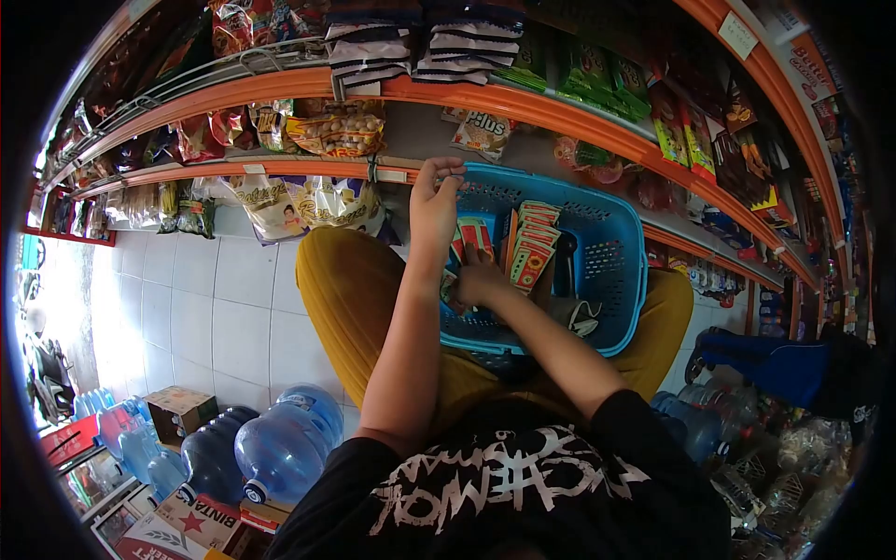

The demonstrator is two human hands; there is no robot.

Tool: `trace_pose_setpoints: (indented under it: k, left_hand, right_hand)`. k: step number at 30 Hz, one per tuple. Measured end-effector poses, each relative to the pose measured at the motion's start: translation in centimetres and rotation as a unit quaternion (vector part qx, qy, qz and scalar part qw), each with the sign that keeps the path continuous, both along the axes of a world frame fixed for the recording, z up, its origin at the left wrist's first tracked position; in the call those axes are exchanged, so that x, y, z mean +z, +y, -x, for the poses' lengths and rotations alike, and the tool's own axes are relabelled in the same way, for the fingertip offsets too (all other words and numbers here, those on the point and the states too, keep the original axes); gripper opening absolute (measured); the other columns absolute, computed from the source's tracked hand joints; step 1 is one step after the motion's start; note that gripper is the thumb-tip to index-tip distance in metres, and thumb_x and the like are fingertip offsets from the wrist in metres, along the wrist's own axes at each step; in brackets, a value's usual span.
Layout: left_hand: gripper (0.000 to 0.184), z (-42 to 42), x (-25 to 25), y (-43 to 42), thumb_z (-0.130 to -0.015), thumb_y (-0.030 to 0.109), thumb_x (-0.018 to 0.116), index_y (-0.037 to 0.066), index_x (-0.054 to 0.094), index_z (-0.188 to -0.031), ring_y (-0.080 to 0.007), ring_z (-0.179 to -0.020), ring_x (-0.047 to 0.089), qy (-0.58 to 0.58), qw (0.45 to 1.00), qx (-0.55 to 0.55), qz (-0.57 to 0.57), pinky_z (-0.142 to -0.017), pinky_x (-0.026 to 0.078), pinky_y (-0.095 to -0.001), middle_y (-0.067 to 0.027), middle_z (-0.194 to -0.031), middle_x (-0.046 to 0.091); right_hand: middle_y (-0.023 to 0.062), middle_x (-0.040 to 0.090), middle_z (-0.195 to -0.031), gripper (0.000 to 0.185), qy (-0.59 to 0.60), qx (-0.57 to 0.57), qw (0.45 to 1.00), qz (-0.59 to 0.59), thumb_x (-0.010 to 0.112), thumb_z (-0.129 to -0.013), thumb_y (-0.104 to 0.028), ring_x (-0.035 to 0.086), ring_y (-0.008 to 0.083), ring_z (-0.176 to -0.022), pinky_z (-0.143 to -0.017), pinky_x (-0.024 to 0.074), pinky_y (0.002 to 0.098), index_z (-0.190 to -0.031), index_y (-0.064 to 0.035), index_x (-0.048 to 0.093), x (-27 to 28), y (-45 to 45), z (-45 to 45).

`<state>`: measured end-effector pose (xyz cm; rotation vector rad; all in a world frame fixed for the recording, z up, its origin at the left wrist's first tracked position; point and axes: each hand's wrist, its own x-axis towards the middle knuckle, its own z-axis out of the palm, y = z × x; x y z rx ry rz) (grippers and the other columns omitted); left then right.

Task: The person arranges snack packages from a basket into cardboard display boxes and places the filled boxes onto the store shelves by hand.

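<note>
A blue perforated basket (627, 271) rests at the person's lap, between the knees. Inside it stand several red, green and cream packets (534, 247), with a dark object and a crumpled pale cloth or bag (581, 315) beside them. My right hand (478, 280) reaches down into the basket's left part, its fingers against a red and green packet (474, 235); whether it grips the packet is hard to tell. My left hand (437, 182) is raised at the basket's upper left corner, fingers bent together near the rim. What lies between those fingers, if anything, is too small to make out.
Orange-edged shelves (560, 128) with snack packs curve across the front and right. Large blue water bottles (289, 443) and a cardboard box (180, 411) stand at the lower left. More clear bottles (728, 415) are at the lower right.
</note>
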<state>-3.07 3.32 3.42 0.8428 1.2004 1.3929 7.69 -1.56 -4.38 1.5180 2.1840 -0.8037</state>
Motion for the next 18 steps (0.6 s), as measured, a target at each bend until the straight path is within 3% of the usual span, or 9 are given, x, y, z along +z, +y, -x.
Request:
trace_pose_setpoints:
  k: [2, 5, 8, 11, 12, 14, 15, 17, 18]
  left_hand:
    - [0.022, -0.1, -0.5, 0.1, -0.087, 0.008, 0.043, 0.005, 0.054, -0.107, -0.0102, -0.084, 0.054, 0.002, 1.000, -0.003, 0.001, -0.075, 0.041, -0.0230, -0.0038, -0.101, 0.059]
    - [0.022, 0.1, -0.6, 0.2, -0.087, 0.008, 0.043, 0.005, 0.054, -0.106, -0.0103, -0.084, 0.054, 0.003, 1.000, -0.009, 0.004, -0.075, 0.041, -0.0232, -0.0037, -0.101, 0.059]
    - [0.023, 0.1, -0.6, 0.1, -0.087, 0.008, 0.043, 0.005, 0.054, -0.106, -0.0104, -0.085, 0.054, 0.009, 1.000, -0.017, 0.004, -0.076, 0.041, -0.0237, -0.0036, -0.101, 0.059]
    - [0.023, 0.1, -0.4, 0.2, -0.087, 0.008, 0.043, 0.006, 0.055, -0.106, -0.0107, -0.086, 0.054, 0.021, 1.000, -0.022, 0.000, -0.076, 0.041, -0.0243, -0.0035, -0.101, 0.059]
    - [0.023, 0.1, -0.4, 0.1, -0.086, 0.008, 0.043, 0.006, 0.055, -0.106, -0.0109, -0.086, 0.054, 0.027, 0.999, -0.024, -0.001, -0.077, 0.041, -0.0247, -0.0035, -0.102, 0.059]
    - [0.024, -0.1, -0.5, 0.1, -0.086, 0.008, 0.043, 0.006, 0.055, -0.106, -0.0109, -0.087, 0.054, 0.029, 0.999, -0.029, -0.001, -0.077, 0.041, -0.0247, -0.0035, -0.102, 0.059]
    - [0.024, -0.2, -0.5, 0.2, -0.086, 0.008, 0.043, 0.006, 0.055, -0.106, -0.0109, -0.087, 0.054, 0.032, 0.999, -0.035, -0.002, -0.078, 0.041, -0.0248, -0.0035, -0.103, 0.059]
    - [0.024, -0.3, -0.1, 0.0, -0.085, 0.007, 0.043, 0.006, 0.055, -0.106, -0.0109, -0.087, 0.054, 0.028, 0.999, -0.040, 0.003, -0.078, 0.041, -0.0249, -0.0033, -0.103, 0.059]
    - [0.025, -0.3, 0.1, 0.0, -0.084, 0.007, 0.044, 0.006, 0.055, -0.106, -0.0108, -0.087, 0.055, 0.023, 0.999, -0.040, 0.010, -0.078, 0.041, -0.0249, -0.0031, -0.104, 0.059]
  right_hand:
    - [0.0269, 0.010, -0.145, 0.057, -0.111, -0.023, 0.989, 0.097, 0.064, -0.076, -0.034, 0.032, 0.0448, -0.126, -0.102, 0.0299, 0.0452, -0.122, -0.0006, 0.053, 0.4, 0.5, 1.5]
    - [0.0323, 0.004, -0.144, 0.062, -0.204, -0.005, 0.964, 0.172, 0.062, -0.074, -0.042, 0.022, 0.0501, -0.129, -0.103, 0.0252, 0.0554, -0.122, -0.0040, 0.054, -3.0, 0.9, 2.1]
    - [0.0394, -0.001, -0.140, 0.073, -0.193, -0.010, 0.955, 0.225, 0.058, -0.076, -0.051, 0.022, 0.0533, -0.127, -0.104, 0.0260, 0.0520, -0.130, -0.0039, 0.045, -12.8, -0.4, 0.3]
    - [0.0364, -0.002, -0.142, 0.077, -0.091, -0.174, 0.973, 0.124, 0.054, -0.079, -0.053, 0.029, 0.0525, -0.124, -0.104, 0.0268, 0.0486, -0.136, -0.0046, 0.035, -5.2, -3.1, 0.4]
    - [0.0364, -0.002, -0.142, 0.077, -0.091, -0.175, 0.972, 0.124, 0.054, -0.079, -0.053, 0.029, 0.0525, -0.124, -0.104, 0.0268, 0.0486, -0.136, -0.0046, 0.035, -4.0, -2.9, 0.5]
    - [0.0289, -0.005, -0.146, 0.089, -0.127, -0.120, 0.977, 0.122, 0.061, -0.080, -0.039, 0.029, 0.0421, -0.129, -0.102, 0.0327, 0.0435, -0.142, 0.0013, 0.011, -2.8, -1.9, 0.6]
    - [0.0289, -0.005, -0.146, 0.089, -0.125, -0.123, 0.977, 0.122, 0.061, -0.080, -0.039, 0.029, 0.0421, -0.129, -0.102, 0.0327, 0.0435, -0.142, 0.0013, 0.011, -3.0, -1.9, 0.3]
    - [0.0255, 0.014, -0.145, 0.066, -0.098, -0.114, 0.985, 0.087, 0.059, -0.081, -0.041, 0.045, 0.0412, -0.118, -0.098, 0.0384, 0.0437, -0.131, -0.0024, 0.041, -3.4, -1.5, -0.6]
    - [0.0255, 0.014, -0.145, 0.066, -0.097, -0.115, 0.985, 0.085, 0.059, -0.081, -0.041, 0.045, 0.0412, -0.118, -0.098, 0.0384, 0.0437, -0.131, -0.0024, 0.041, -3.4, -1.3, -1.1]
